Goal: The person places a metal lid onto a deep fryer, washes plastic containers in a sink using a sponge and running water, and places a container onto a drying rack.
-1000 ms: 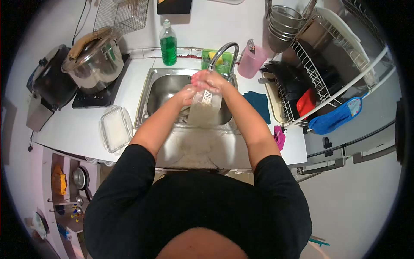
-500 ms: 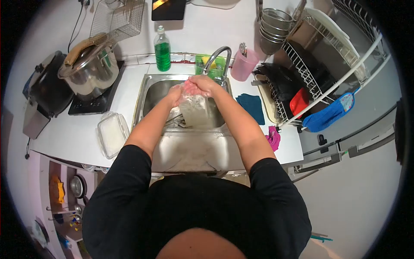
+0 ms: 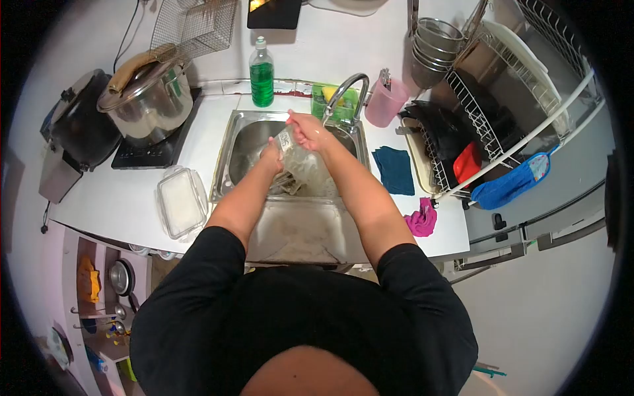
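Observation:
Over the metal sink (image 3: 224,173), a clear plastic bag (image 3: 308,165) with a white label hangs below the faucet (image 3: 357,79). My left hand (image 3: 271,156) has its fingers wrapped round the bag's left edge. At the top right of the bag, my right hand (image 3: 309,131) is closed on it, wet and higher than my left. Some utensils (image 3: 286,183) lie in the sink under the bag, partly hidden by it.
Left of the sink are a clear lidded container (image 3: 182,202) and a steel pot (image 3: 146,99). Behind stand a green soap bottle (image 3: 261,78) and a pink cup (image 3: 385,101). On the right are a blue cloth (image 3: 394,170), a magenta cloth (image 3: 422,218) and a dish rack (image 3: 475,112).
The bag has gone from hanging upright to tilted, its lower end swung right. My hands have shifted against each other on its top, the right now above the left.

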`<control>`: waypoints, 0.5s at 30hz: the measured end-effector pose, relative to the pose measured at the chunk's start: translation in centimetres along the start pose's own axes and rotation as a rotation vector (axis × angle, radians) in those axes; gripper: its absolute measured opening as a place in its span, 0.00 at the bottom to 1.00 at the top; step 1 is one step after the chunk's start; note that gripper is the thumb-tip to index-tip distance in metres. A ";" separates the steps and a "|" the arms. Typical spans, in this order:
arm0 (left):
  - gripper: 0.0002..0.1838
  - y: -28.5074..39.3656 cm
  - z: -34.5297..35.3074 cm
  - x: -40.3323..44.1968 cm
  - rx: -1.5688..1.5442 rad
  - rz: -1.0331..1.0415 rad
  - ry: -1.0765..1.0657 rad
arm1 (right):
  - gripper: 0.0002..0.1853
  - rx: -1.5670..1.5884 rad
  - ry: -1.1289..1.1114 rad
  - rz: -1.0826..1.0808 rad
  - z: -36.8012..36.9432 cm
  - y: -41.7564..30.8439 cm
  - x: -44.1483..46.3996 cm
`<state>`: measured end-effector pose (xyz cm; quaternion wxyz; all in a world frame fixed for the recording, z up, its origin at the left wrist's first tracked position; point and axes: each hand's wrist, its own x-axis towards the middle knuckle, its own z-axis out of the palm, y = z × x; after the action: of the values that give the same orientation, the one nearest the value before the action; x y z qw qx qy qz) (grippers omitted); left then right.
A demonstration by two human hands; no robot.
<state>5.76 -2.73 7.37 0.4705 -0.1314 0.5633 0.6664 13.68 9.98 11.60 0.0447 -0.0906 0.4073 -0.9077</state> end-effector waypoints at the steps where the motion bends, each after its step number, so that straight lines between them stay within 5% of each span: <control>1: 0.25 -0.4 -0.2 1.7 -0.073 -0.006 -0.129 | 0.13 0.159 -0.304 0.020 0.3 0.2 0.2; 3: 0.21 -1.2 -1.0 6.1 -0.290 -0.037 -0.510 | 0.12 -0.138 0.590 0.150 7.0 -0.5 0.2; 4: 0.21 -1.2 -1.5 8.3 -0.290 -0.039 -0.503 | 0.12 -0.163 0.659 0.086 6.6 -0.8 -0.4; 5: 0.16 -0.9 -1.7 10.5 -0.301 -0.022 -0.722 | 0.12 -0.162 0.657 0.088 5.2 -0.8 -0.4; 7: 0.11 -0.8 -1.2 9.2 -0.305 -0.012 -0.941 | 0.14 -0.210 1.091 -0.159 2.1 -0.2 -0.5; 11: 0.09 -1.8 1.4 4.4 -0.143 0.190 -0.770 | 0.12 -0.222 0.663 -0.010 4.5 -0.3 -0.7; 13: 0.11 -1.5 1.8 2.1 -0.071 0.201 -0.706 | 0.11 -0.336 0.764 -0.062 3.1 -0.6 -0.8; 15: 0.12 -1.3 2.0 0.9 -0.066 0.056 -0.933 | 0.10 -0.323 0.836 0.005 2.9 -0.9 -1.5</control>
<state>7.02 -0.65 6.56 0.6511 0.1826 0.2732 0.6842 15.75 8.68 14.02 -0.1363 0.2793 0.5271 -0.7910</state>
